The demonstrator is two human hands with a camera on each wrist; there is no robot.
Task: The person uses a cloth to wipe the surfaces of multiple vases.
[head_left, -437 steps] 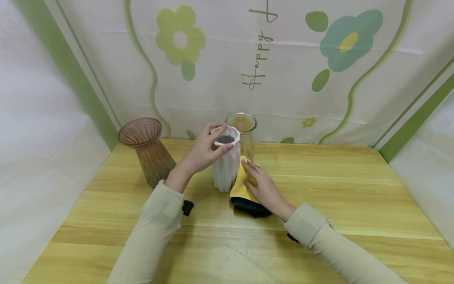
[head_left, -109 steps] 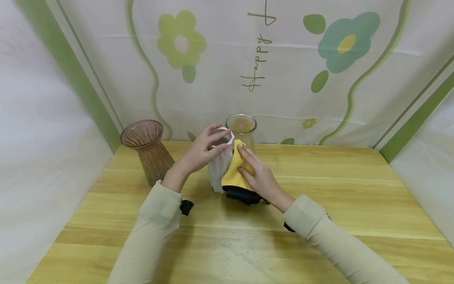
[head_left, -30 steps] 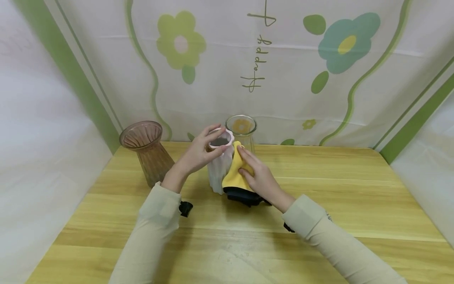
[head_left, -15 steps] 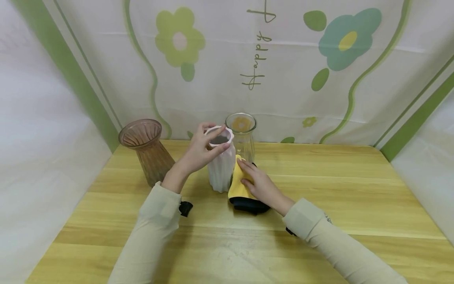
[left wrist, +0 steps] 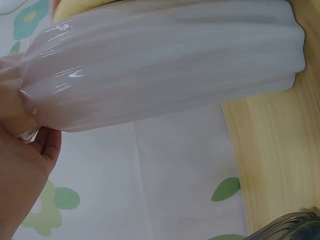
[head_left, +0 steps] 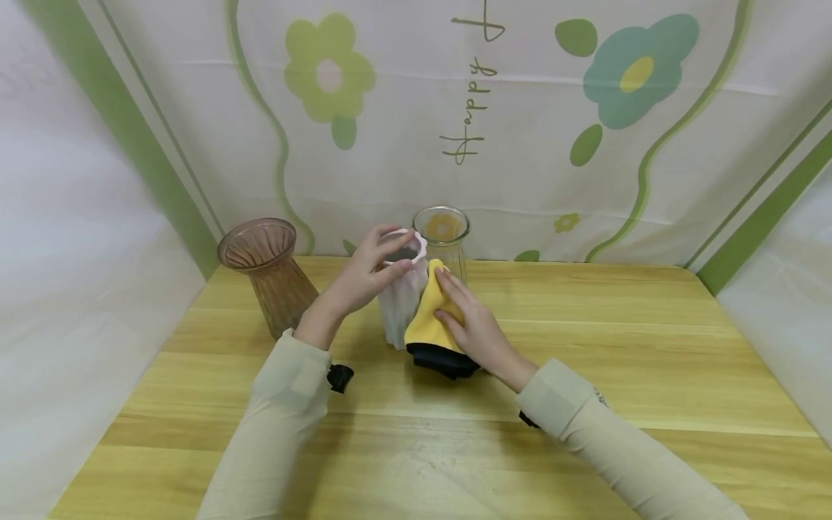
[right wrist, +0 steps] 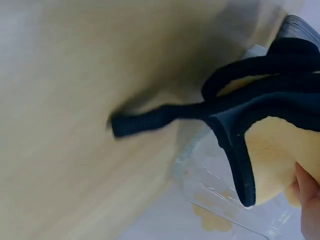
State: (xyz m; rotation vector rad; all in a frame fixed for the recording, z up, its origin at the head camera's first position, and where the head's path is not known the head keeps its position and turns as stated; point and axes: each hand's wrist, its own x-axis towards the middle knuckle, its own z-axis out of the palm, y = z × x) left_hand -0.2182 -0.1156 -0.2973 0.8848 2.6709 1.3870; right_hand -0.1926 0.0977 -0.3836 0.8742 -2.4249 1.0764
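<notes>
My left hand (head_left: 362,273) grips the rim of a white fluted vase (head_left: 400,307), thumb on the near side and fingers across the far side. In the left wrist view the glossy white vase (left wrist: 165,65) stretches across the picture, its base towards the wooden table. My right hand (head_left: 477,328) holds a yellow cloth (head_left: 432,318) with black edging against the vase's right side. In the right wrist view the folded cloth (right wrist: 272,157) shows loose black-edged folds. The cloth hides part of the vase's right wall.
A brownish-pink glass vase (head_left: 269,282) with a flared mouth stands to the left, partly behind the left wrist. Close behind the white vase is a clear glass vase (head_left: 455,253). A printed flower curtain (head_left: 520,180) hangs along the back edge of the wooden table (head_left: 617,347).
Over the last half second the right hand has slid the cloth upward along the vase; a second ago it was similarly high. Since the oldest frame, the vase has shifted slightly left.
</notes>
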